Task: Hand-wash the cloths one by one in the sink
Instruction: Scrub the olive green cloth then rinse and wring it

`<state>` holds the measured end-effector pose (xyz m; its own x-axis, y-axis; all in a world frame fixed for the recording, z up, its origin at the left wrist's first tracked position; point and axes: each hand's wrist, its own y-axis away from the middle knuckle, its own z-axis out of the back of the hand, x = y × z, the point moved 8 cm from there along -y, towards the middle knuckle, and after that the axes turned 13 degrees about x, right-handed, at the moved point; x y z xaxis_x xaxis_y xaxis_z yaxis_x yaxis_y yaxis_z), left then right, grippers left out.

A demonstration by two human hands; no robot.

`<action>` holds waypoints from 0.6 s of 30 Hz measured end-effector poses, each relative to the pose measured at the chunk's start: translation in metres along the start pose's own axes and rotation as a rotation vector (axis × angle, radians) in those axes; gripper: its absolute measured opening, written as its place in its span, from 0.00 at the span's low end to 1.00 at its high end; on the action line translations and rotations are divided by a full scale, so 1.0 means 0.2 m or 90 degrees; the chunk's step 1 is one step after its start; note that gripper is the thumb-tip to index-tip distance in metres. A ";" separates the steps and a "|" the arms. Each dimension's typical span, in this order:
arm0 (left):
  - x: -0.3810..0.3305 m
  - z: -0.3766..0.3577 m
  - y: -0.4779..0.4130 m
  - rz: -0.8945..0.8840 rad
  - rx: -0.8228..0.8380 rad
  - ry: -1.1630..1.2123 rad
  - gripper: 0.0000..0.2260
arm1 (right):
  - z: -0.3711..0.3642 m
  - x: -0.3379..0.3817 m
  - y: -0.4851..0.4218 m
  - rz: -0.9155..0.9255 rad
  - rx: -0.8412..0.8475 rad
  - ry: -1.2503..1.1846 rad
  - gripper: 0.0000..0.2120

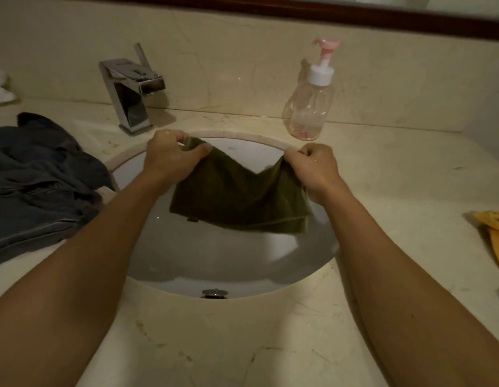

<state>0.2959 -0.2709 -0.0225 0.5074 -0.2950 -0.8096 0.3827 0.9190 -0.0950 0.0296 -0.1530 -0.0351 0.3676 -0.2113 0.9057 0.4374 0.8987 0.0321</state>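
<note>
Both hands are up over the far side of the sink (pixel 320 255), each one pinching a top corner of the olive green cloth (pixel 237 196) so it hangs stretched between them. The left hand (pixel 173 157) has its fingers curled tight round its corner with a bit of fabric poking out above the thumb, and the right hand (pixel 312 163) is bunched into a fist round the other corner. The cloth sags in the middle and its bottom edge dangles above the basin, under and between the two hands, not touching the bottom as far as I can see. The drain plug (pixel 214 293) sits way nearer the body than the hands. Just beyond the left hand is a chrome faucet (pixel 129 93), and beyond the right hand a clear pump bottle (pixel 309 107) with a pink nozzle. Out left of the left forearm there's a heap of dark blue-grey cloths (pixel 41 185) on the table (pixel 396 169), and far out right of the right arm a yellow cloth (pixel 494 233).
</note>
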 end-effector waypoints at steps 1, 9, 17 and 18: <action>-0.02 -0.04 0.01 -0.005 0.008 -0.006 0.10 | -0.04 -0.01 0.00 -0.017 0.032 -0.007 0.11; -0.24 -0.27 0.10 -0.116 0.075 -0.059 0.10 | -0.32 0.08 0.09 -0.024 0.219 -0.170 0.08; -0.23 -0.35 0.12 -0.126 0.168 -0.010 0.19 | -0.33 0.14 0.12 0.091 0.187 -0.226 0.10; -0.23 -0.35 0.12 -0.131 0.171 -0.006 0.21 | -0.35 0.15 0.12 0.094 0.209 -0.200 0.11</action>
<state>0.2277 -0.2162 -0.0293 0.4045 -0.4709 -0.7840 0.6670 0.7384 -0.0993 0.1084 -0.1640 -0.0366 0.1183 0.0084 0.9929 0.0983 0.9949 -0.0201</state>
